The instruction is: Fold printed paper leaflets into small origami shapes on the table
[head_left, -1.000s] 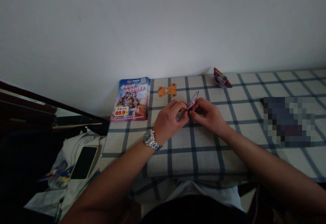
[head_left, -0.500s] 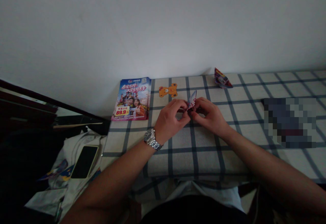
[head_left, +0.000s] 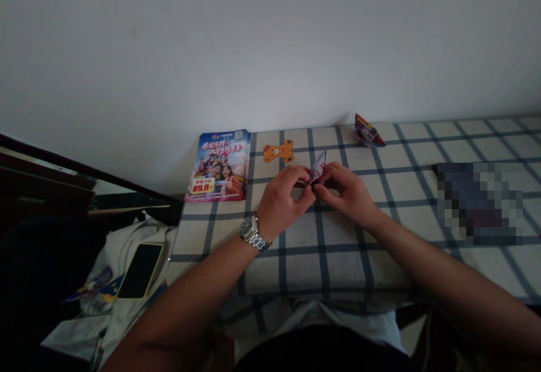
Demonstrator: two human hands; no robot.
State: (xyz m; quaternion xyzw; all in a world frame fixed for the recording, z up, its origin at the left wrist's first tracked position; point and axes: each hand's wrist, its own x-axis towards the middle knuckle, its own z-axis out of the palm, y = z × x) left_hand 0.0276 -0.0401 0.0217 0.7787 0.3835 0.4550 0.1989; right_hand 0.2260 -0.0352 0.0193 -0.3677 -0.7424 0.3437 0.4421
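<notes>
A small piece of folded printed paper (head_left: 319,167), with a pointed top and red, white and blue print, is pinched between my hands over the checked cloth. My left hand (head_left: 284,196), below a metal wristwatch (head_left: 254,233), grips its left side with thumb and fingers. From the right, my right hand (head_left: 349,194) pinches the opposite side. The fingers cover the paper's lower part. Farther back, near the wall, stands a folded paper shape (head_left: 368,132) with similar colourful print.
A stack of printed flyers (head_left: 220,166) lies at the back left beside a flat bear cutout (head_left: 278,151). A blurred dark flat object (head_left: 477,203) is at the right. A phone (head_left: 141,270) rests on a white bag (head_left: 114,237) left of the table. The wall (head_left: 270,51) borders the back.
Almost nothing differs. Both hands keep their pinch on the folded paper, with only a slight shift of the right fingers and of the camera view.
</notes>
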